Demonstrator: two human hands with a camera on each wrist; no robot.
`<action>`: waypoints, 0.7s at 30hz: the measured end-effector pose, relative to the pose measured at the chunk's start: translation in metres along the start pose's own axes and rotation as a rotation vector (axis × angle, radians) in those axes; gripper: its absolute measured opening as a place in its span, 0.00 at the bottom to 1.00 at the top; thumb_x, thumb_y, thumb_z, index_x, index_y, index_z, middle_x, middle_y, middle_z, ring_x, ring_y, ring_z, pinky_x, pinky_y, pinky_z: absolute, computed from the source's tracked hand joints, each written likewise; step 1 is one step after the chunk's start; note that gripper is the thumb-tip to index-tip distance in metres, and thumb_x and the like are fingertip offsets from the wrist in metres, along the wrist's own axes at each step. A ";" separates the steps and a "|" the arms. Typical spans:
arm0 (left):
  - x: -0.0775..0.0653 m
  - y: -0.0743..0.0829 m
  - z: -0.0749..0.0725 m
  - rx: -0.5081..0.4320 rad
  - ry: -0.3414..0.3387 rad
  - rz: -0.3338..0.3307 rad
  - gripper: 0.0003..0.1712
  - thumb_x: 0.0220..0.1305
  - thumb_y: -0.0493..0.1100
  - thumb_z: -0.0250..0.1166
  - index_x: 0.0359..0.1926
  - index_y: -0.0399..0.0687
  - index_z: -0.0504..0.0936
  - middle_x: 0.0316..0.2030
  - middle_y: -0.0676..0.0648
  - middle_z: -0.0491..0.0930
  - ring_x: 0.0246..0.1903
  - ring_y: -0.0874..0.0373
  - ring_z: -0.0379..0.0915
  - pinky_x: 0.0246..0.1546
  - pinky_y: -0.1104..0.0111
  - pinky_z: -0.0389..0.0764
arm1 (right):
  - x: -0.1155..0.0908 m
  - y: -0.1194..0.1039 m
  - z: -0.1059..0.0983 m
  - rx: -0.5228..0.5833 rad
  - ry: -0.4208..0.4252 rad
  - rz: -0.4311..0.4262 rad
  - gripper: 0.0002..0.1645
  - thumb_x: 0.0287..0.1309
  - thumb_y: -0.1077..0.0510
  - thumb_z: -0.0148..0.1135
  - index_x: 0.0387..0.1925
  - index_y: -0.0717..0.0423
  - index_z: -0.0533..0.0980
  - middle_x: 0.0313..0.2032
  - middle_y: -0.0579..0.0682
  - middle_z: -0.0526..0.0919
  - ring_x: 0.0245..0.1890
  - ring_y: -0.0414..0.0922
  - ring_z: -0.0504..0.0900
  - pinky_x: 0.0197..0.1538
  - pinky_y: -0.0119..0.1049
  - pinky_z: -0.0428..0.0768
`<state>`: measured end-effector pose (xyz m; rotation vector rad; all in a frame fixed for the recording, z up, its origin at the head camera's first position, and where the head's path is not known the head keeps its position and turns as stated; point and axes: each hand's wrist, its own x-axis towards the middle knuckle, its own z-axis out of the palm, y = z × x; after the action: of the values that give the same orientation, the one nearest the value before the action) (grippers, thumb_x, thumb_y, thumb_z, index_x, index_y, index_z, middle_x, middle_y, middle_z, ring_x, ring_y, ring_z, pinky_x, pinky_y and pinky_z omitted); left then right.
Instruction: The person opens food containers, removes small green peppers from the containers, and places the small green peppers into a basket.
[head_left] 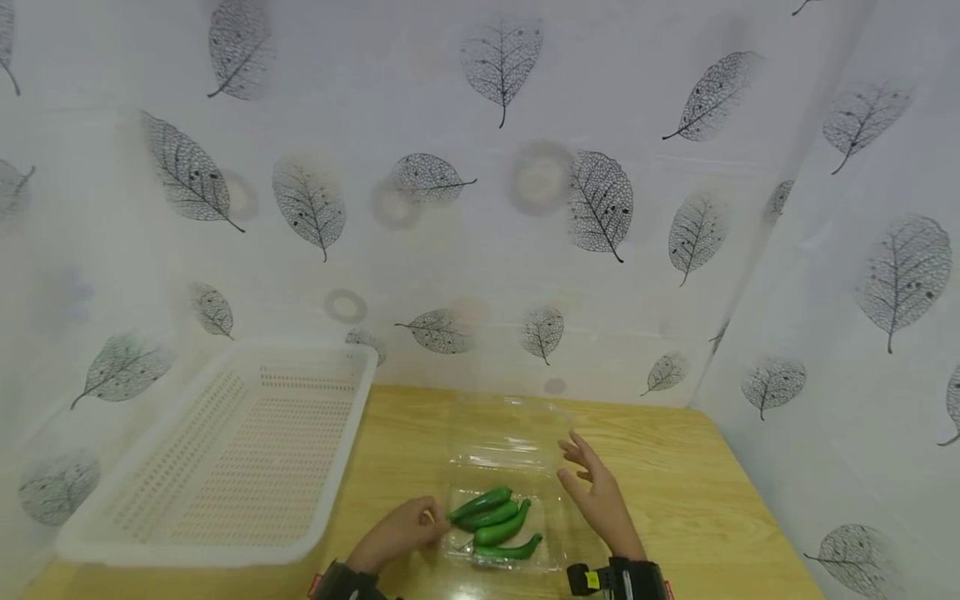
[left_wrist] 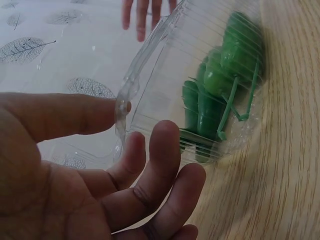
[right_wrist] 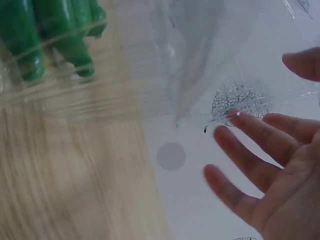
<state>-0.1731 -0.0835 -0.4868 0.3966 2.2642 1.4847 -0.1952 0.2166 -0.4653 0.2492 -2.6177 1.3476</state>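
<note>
A clear plastic clamshell box (head_left: 553, 533) sits on the table with its lid (head_left: 487, 429) tipped back toward the wall. Several green peppers (head_left: 501, 532) lie in its base. At the box's left side, my left hand (head_left: 401, 529) pinches the rim; the left wrist view has the thumb (left_wrist: 80, 116) at the rim and the other fingers bent by the outer wall. My right hand (head_left: 600, 500) is held beside the right edge of the lid, its fingers (right_wrist: 245, 155) spread and loosely bent with nothing in them.
To the left stands a large white perforated plastic basket (head_left: 330, 500), close to the box. The wooden table (head_left: 660, 458) ends at a leaf-patterned sheet (head_left: 465, 267) behind and on the right side.
</note>
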 end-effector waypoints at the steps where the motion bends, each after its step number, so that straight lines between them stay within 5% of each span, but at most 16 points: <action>1: 0.000 0.000 0.000 -0.003 -0.007 -0.002 0.09 0.61 0.43 0.59 0.32 0.40 0.73 0.24 0.50 0.78 0.25 0.60 0.70 0.25 0.71 0.66 | 0.000 0.001 0.001 0.011 -0.030 0.025 0.37 0.63 0.57 0.56 0.70 0.60 0.54 0.63 0.61 0.70 0.59 0.58 0.72 0.57 0.57 0.72; 8: -0.002 0.003 -0.002 -0.025 -0.058 0.019 0.10 0.61 0.42 0.60 0.31 0.39 0.73 0.26 0.49 0.79 0.27 0.60 0.73 0.27 0.71 0.68 | -0.001 0.004 0.007 0.048 -0.181 0.128 0.43 0.64 0.51 0.54 0.72 0.60 0.46 0.68 0.65 0.59 0.61 0.60 0.71 0.61 0.56 0.69; 21: -0.003 0.001 -0.001 -0.024 -0.091 0.034 0.10 0.61 0.42 0.61 0.30 0.38 0.73 0.28 0.47 0.79 0.29 0.57 0.75 0.31 0.67 0.71 | -0.002 0.013 0.014 -0.008 -0.331 0.128 0.34 0.65 0.50 0.52 0.66 0.66 0.60 0.60 0.71 0.68 0.56 0.64 0.74 0.52 0.54 0.77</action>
<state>-0.1711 -0.0855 -0.4849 0.4881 2.1768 1.4781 -0.1973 0.2124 -0.4838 0.3344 -2.9551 1.4445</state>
